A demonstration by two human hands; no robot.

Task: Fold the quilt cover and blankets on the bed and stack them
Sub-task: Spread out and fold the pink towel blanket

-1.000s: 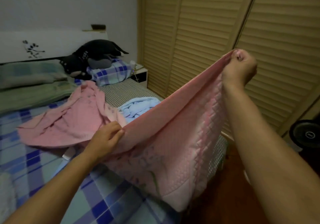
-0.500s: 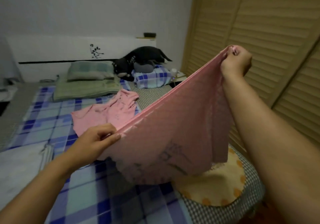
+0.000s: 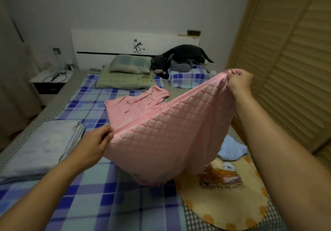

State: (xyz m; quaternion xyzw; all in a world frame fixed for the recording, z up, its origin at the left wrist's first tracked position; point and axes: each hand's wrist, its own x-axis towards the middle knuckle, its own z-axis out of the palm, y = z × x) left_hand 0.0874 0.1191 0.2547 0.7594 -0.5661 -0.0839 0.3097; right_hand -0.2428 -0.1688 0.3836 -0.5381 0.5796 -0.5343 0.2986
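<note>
Held up over the near bed (image 3: 93, 204), the pink blanket (image 3: 166, 141) sags soft and light between the left hand (image 3: 95, 143) and right hand (image 3: 239, 80), both pinching its top edge, the best hold.

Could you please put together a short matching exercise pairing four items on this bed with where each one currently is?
Things:
1. pink quilted blanket
2. folded pale grey-blue cloth stack
3. black plush animal toy
4. light blue fleece blanket

Places:
A. on the blue checked pillow by the headboard
B. on the right side of the bed, beside the yellow cartoon-print mat
C. held up between left hand and right hand
D. lying flat near the bed's left edge

Pairs: 1-C, 2-D, 3-A, 4-B
</note>
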